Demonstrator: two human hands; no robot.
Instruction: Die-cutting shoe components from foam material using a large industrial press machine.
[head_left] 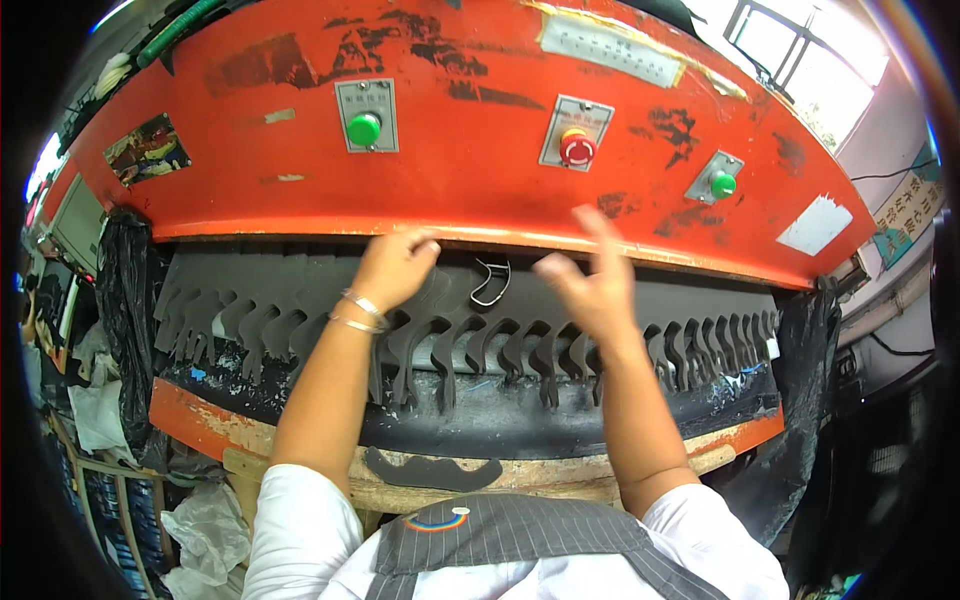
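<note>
My left hand hovers by the red machine's lower lip, over dark grey foam sheets. Its fingers are curled in, and nothing shows in them. To the right, my right hand is raised with thumb and fingers spread, empty and slightly smeared by motion. Between the hands a curved metal cutting die sits on the grey material, touched by neither. Along the near side, the layered sheets end in a row of wavy, scalloped edges.
The red machine front spans the far side, bearing a left green button, a red knob and a right green button. A wavy cut piece lies on the wooden ledge. Black plastic hangs at the left.
</note>
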